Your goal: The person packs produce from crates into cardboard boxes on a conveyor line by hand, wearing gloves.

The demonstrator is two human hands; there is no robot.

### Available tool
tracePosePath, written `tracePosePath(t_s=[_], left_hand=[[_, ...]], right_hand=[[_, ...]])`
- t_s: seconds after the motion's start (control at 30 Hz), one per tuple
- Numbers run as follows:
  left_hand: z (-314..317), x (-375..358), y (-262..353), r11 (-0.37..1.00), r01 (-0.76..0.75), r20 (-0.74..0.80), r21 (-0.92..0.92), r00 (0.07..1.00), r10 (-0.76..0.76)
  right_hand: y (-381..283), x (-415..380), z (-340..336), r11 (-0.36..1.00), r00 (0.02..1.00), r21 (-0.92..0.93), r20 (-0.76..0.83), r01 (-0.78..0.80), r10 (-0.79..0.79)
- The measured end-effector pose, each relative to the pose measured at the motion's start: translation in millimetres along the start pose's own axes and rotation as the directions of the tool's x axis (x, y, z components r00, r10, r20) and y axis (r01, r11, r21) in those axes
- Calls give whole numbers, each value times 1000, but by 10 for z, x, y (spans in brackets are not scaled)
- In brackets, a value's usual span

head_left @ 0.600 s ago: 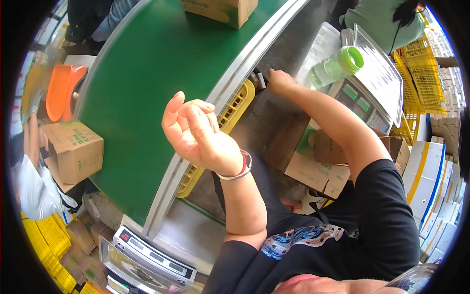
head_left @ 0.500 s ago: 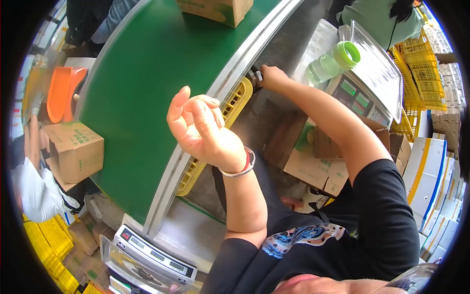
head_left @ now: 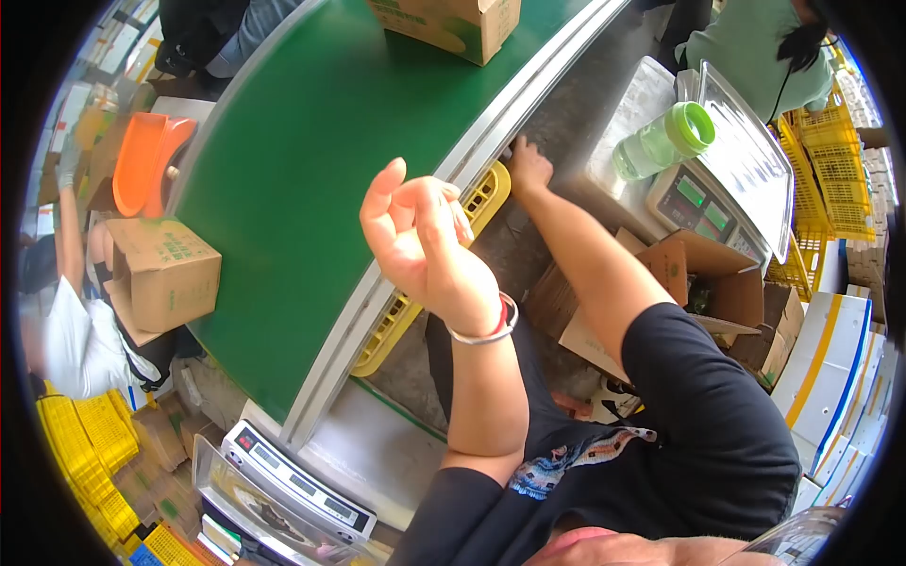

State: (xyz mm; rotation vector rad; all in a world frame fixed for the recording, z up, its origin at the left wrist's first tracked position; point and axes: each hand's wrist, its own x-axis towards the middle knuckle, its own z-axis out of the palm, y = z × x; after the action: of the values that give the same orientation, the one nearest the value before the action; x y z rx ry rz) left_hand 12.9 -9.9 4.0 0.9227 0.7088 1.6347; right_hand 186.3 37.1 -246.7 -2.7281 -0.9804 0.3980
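My left hand (head_left: 425, 231), with a bracelet at the wrist, is raised over the edge of the green conveyor belt (head_left: 293, 141). Its fingers are loosely curled and apart, holding nothing. My right hand (head_left: 530, 168) reaches to the belt's metal side rail (head_left: 472, 141), close to the end of a yellow plastic crate (head_left: 489, 198) under the rail. Its fingertips are partly hidden there, so I cannot make out whether they grip anything. Below my right arm stands an open cardboard box (head_left: 731, 292) with dark green contents.
A printed carton (head_left: 448, 24) and another carton (head_left: 175, 283) are on or beside the belt. A green-lidded bottle (head_left: 665, 141) stands by a scale (head_left: 703, 212). Another scale (head_left: 297, 486) sits at lower left. Co-workers, an orange scoop (head_left: 142, 165) and white boxes (head_left: 821, 363) surround me.
The view has shifted, so the surroundings appear farther right. My right arm has swung left relative to the scale, uncovering the open box. A dark and silvery object at my right fingers is no longer distinct.
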Motion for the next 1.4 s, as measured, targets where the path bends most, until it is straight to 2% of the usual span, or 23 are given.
tracePosePath(t_s=[0.13, 0.23, 0.27, 0.3, 0.33, 0.4, 0.43, 0.5, 0.57, 0.6, 0.63, 0.7, 0.8, 0.87, 0.97, 1.07, 1.1, 1.17, 1.2, 1.23, 1.3, 1.33, 1.4], left_hand=[[-39, 50, 12, 997, 81, -26, 5, 996, -81], [-42, 17, -43, 982, 130, 88, 135, 986, -143], [-59, -21, -104, 969, 88, 209, 230, 968, -138], [-72, -94, -53, 929, 128, 346, 346, 903, -254], [-97, -181, -33, 886, -11, 516, 464, 816, -260], [-65, -396, 168, 747, -310, 756, 589, 538, -373], [-30, -572, 277, 755, -260, 771, 602, 434, -465], [-16, -1024, 587, 795, -301, 835, 526, 358, -417], [-143, -1511, 786, 731, -402, 834, 552, 289, -471], [-233, -1750, 800, 767, -397, 864, 504, 227, -450], [-292, -1960, 836, 684, -400, 782, 610, 166, -601], [-508, -2328, 607, 663, -374, 741, 649, 114, -662], [-678, -2604, 236, 675, -394, 761, 623, 106, -640], [-610, -2615, 134, 597, -438, 720, 672, 199, -665], [-549, -2548, -83, 571, -443, 712, 691, 279, -645], [-511, -2584, -354, 614, -339, 701, 712, 303, -645], [-484, -2574, -308, 607, -272, 665, 746, 316, -677], [-439, -2539, -202, 576, -127, 583, 807, 326, -744], [-514, -2501, -229, 670, -160, 667, 725, 405, -626], [-491, -2407, -161, 650, -127, 629, 750, 441, -640], [-414, -2118, -30, 660, -170, 614, 732, 584, -531], [-468, -1907, -133, 718, -161, 616, 677, 658, -433], [-320, -1521, -53, 822, -58, 607, 566, 704, -368]], right_hand=[[-105, -245, -967, 1000, 1000, 29, -19, -4, 5], [-168, -659, -1874, 995, 988, -80, 144, 65, -52], [-163, -877, -2226, 993, 987, -67, 140, 95, -85], [-138, -1164, -2540, 991, 985, -51, 132, 122, -114], [-38, -1471, -2801, 984, 981, 12, 77, 176, -177], [295, -2070, -3103, 944, 967, 210, -58, 254, -247], [481, -2366, -3204, 915, 965, 306, -72, 262, -252], [890, -3001, -3247, 818, 957, 497, -134, 290, -258], [1300, -3569, -3003, 732, 964, 627, -170, 266, -204], [1495, -3815, -2866, 684, 988, 717, -40, 134, -152], [1759, -4015, -2526, 494, 994, 869, 49, 3, -93], [2175, -4307, -2044, 178, 976, 960, 215, -216, 30], [2466, -4403, -1813, 126, 935, 934, 313, -335, 167], [2681, -4287, -1628, 45, 930, 952, 287, -304, 228], [2917, -4026, -1397, 129, 906, 960, 185, -250, 382], [2982, -3920, -1144, 526, 944, 842, -71, -117, 323], [2893, -3980, -1210, 498, 946, 862, -77, -94, 314], [2814, -4114, -1393, 534, 974, 833, 22, -143, 227], [2857, -4178, -1347, 569, 990, 815, 43, -111, 132], [2890, -4233, -1322, 703, 991, 703, 135, -105, 12], [2959, -4270, -1283, 896, 913, 443, 360, 13, -192], [2908, -4253, -1242, 936, 810, 349, 559, -39, -175], [2672, -4152, -1012, 979, 705, 179, 707, -97, -59]])
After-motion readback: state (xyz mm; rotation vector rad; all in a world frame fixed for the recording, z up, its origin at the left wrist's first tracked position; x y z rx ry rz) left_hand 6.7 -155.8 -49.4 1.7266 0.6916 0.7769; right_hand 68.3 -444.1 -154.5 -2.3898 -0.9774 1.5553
